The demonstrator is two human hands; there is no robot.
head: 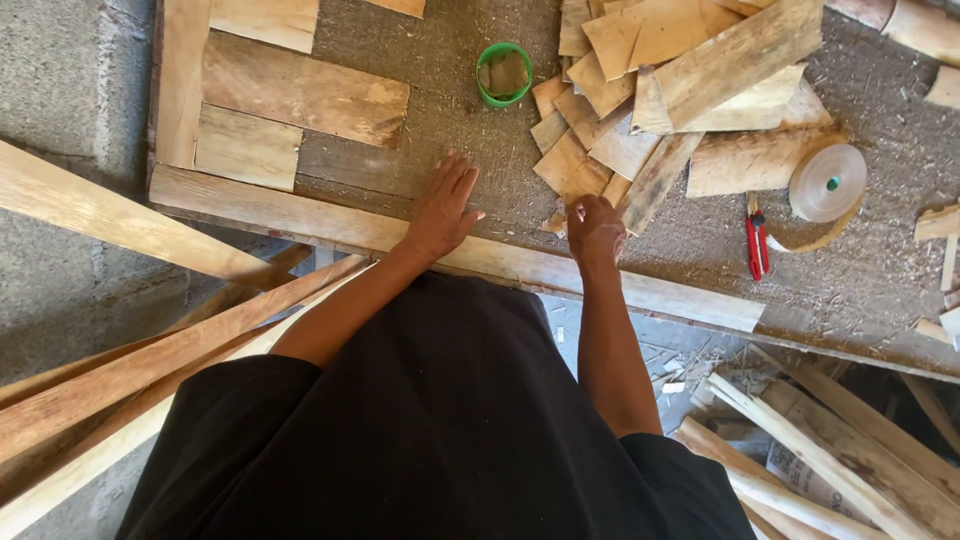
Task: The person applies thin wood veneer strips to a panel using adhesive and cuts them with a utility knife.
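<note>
Our right hand [594,228] is curled, fingertips on the wood offcuts [590,165] piled at upper centre; whether it pinches one we can't tell. Left hand [442,210] lies spread flat on the workbench [400,60], over the long edge plank [330,228]. Green cup [503,74] above, red cutter [757,245] and tape roll [827,182] to the right.

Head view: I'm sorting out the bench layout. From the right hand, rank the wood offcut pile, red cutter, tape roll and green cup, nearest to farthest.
From the right hand:
1. Wood offcut pile, touching the fingers, just above.
2. Red cutter, to the right on the bench.
3. Green cup, up and slightly left.
4. Tape roll, far right, beyond the cutter.
</note>
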